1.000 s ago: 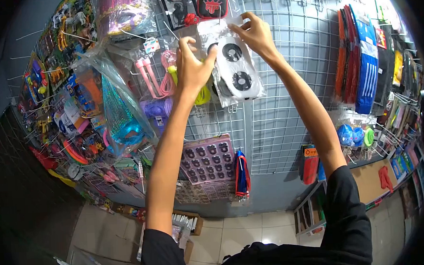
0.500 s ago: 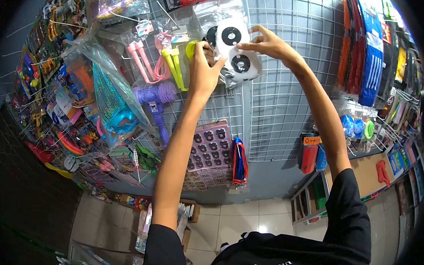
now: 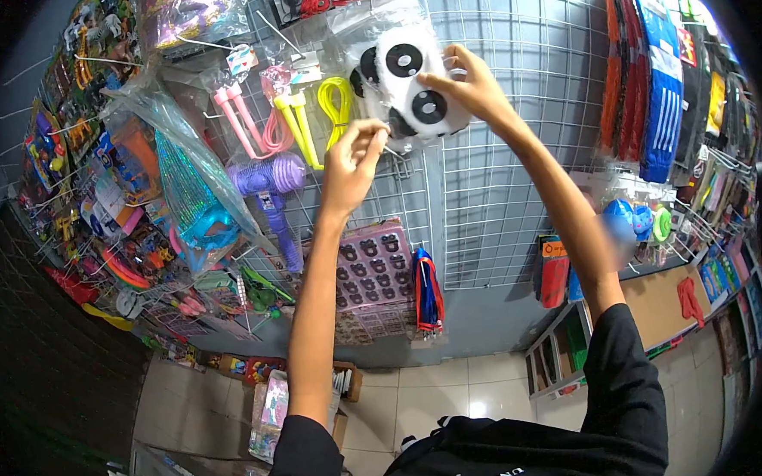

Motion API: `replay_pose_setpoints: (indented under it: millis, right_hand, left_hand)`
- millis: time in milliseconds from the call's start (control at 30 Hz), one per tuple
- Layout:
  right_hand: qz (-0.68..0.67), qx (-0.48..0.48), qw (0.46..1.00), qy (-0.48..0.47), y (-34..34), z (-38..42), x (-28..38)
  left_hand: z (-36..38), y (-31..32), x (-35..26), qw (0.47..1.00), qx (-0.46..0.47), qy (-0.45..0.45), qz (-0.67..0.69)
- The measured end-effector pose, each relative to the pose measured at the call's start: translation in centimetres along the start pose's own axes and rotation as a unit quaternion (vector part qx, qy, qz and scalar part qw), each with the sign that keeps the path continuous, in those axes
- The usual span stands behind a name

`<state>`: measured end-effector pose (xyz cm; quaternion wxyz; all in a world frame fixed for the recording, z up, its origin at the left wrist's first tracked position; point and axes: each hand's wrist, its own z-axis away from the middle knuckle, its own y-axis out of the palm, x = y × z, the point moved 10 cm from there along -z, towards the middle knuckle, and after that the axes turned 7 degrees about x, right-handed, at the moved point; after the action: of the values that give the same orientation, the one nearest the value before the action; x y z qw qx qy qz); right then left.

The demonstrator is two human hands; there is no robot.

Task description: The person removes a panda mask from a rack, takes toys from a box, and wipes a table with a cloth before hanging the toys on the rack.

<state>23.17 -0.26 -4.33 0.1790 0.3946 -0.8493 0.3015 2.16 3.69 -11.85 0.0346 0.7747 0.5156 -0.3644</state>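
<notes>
Examining the packet [image 3: 399, 89], we find it high on the wire grid [image 3: 502, 171], near the top of the view and leaning somewhat, its lower end swung to the right. Its front piece is white, with soft-looking, rounded edges. We note two large black discs [image 3: 429, 106] on it, one above the other, each with a small pale ring at its centre. The outline follows the discs, so the white swells around each one and narrows slightly between them. Clear plastic [image 3: 387, 18] encloses the piece; it is creased and glossy, and extends above the white part. At the left and partly behind, we see more black rounds [image 3: 368, 64] of similar look, half covered; we cannot tell whether they belong to the same packet.

Right hand [image 3: 469, 82]: thumb laid on the front between the two discs, other fingers bent at the right edge, pinching the packet there. Left hand [image 3: 351, 169]: fingers curled, thumb and forefinger tips close together just beside the packet's lower left. We cannot tell whether they grip any plastic.

Surroundings: left of the packet we record a coiled yellow cord [image 3: 334, 107], then yellow handles [image 3: 299, 130] and pink handles [image 3: 242, 123]. A purple hammer [image 3: 270, 177] hangs lower, head uppermost. Below the left hand is a pink sheet [image 3: 371, 271] bearing rows of dark items, with blue and red straps [image 3: 428, 291] beside it.
</notes>
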Motion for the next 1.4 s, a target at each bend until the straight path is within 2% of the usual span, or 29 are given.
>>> replay_pose_setpoints:
  millis: [33,67,167,200,300,333,433,467,600,733,833,900,967,1000,1033,1067,1100,1133,1167,1200,1233,1267,1300,1333,1367,1400]
  right_hand:
    - [0.027,-0.028,0.999,-0.011,0.3,0.4,0.4]
    - [0.034,-0.049,0.998,-0.032,1.0,0.4,0.0]
    - [0.101,-0.098,0.988,-0.066,2.4,1.9,2.1]
    - [0.086,-0.103,0.988,-0.075,2.8,2.0,2.2]
    - [0.092,-0.041,0.995,-0.013,4.3,1.8,1.0]
    - [0.207,0.006,0.978,0.039,4.9,2.3,1.7]
    - [0.268,-0.033,0.963,-0.016,4.0,3.6,4.2]
    - [0.272,-0.067,0.959,-0.034,3.7,3.7,4.2]
    - [0.182,0.02,0.982,0.036,4.2,3.9,2.0]
    - [0.143,-0.05,0.988,0.017,2.2,5.1,1.1]
    - [-0.077,-0.105,0.991,0.042,0.0,8.5,0.6]
    - [-0.08,-0.2,0.976,-0.038,-0.8,13.1,1.6]
    - [-0.079,-0.175,0.977,-0.09,1.9,19.7,0.7]
    - [-0.2,-0.132,0.968,-0.079,5.0,23.9,-1.1]
    - [-0.151,-0.07,0.976,-0.138,8.1,27.7,-1.2]
    - [-0.129,0.077,0.98,-0.133,12.4,31.4,-2.0]
    - [-0.172,0.208,0.963,-0.021,17.2,35.7,-4.7]
    - [-0.183,0.331,0.92,0.099,22.5,43.0,-9.6]
    - [-0.157,0.44,0.874,0.133,25.4,49.9,-12.9]
    - [-0.126,0.546,0.813,0.16,27.1,57.2,-16.1]
    - [-0.045,0.66,0.726,0.189,27.7,65.2,-20.7]
    - [-0.034,0.677,0.712,0.186,27.7,72.2,-25.7]
    - [-0.098,0.677,0.714,0.147,27.0,75.8,-27.8]
    - [-0.085,0.749,0.617,0.226,25.6,78.5,-30.1]
    - [0.005,0.81,0.55,0.205,24.6,81.8,-33.9]
    - [-0.113,0.795,0.589,0.092,24.1,85.0,-35.7]
  left_hand:
    - [0.6,0.4,0.2,0.999,0.015,-0.011,-0.04]
    - [1.2,0.9,0.0,1.0,0.016,0.008,-0.008]
    - [2.8,1.1,-0.3,0.998,-0.009,0.045,-0.034]
    - [3.2,1.2,-0.8,0.998,-0.027,0.031,-0.041]
    - [4.3,1.0,-3.7,0.961,-0.12,0.107,-0.225]
    - [4.5,0.6,-3.4,0.957,-0.158,0.11,-0.215]
    - [4.8,-0.3,-1.1,0.957,-0.188,0.078,-0.208]
    - [4.8,-0.2,-0.1,0.96,-0.162,0.063,-0.218]
    - [5.8,0.0,-0.2,0.956,-0.198,0.063,-0.205]
    - [7.5,0.5,0.7,0.954,-0.237,0.026,-0.179]
    - [11.3,2.5,0.4,0.947,-0.276,0.043,-0.159]
    - [15.5,4.5,2.9,0.947,-0.259,0.01,-0.19]
    - [19.9,7.1,2.7,0.94,-0.249,-0.013,-0.234]
    - [23.6,8.8,4.0,0.941,-0.25,-0.051,-0.222]
    - [28.1,10.5,6.0,0.939,-0.256,-0.083,-0.213]
    - [33.6,12.3,8.7,0.945,-0.248,-0.166,-0.135]
    - [38.3,14.0,9.6,0.914,-0.232,-0.241,-0.229]
    - [43.8,15.8,10.5,0.898,-0.217,-0.306,-0.231]
    - [49.4,17.7,10.6,0.874,-0.204,-0.377,-0.229]
    - [54.3,18.2,9.1,0.829,-0.243,-0.429,-0.263]
    - [58.9,19.1,7.3,0.779,-0.282,-0.477,-0.292]
    - [63.9,20.1,5.5,0.718,-0.333,-0.53,-0.303]
    - [69.5,21.0,3.4,0.654,-0.383,-0.574,-0.311]
    - [74.9,23.0,1.5,0.63,-0.38,-0.562,-0.378]
    - [78.8,25.5,-1.2,0.603,-0.371,-0.553,-0.439]
    - [79.8,27.7,-5.1,0.561,-0.384,-0.605,-0.414]
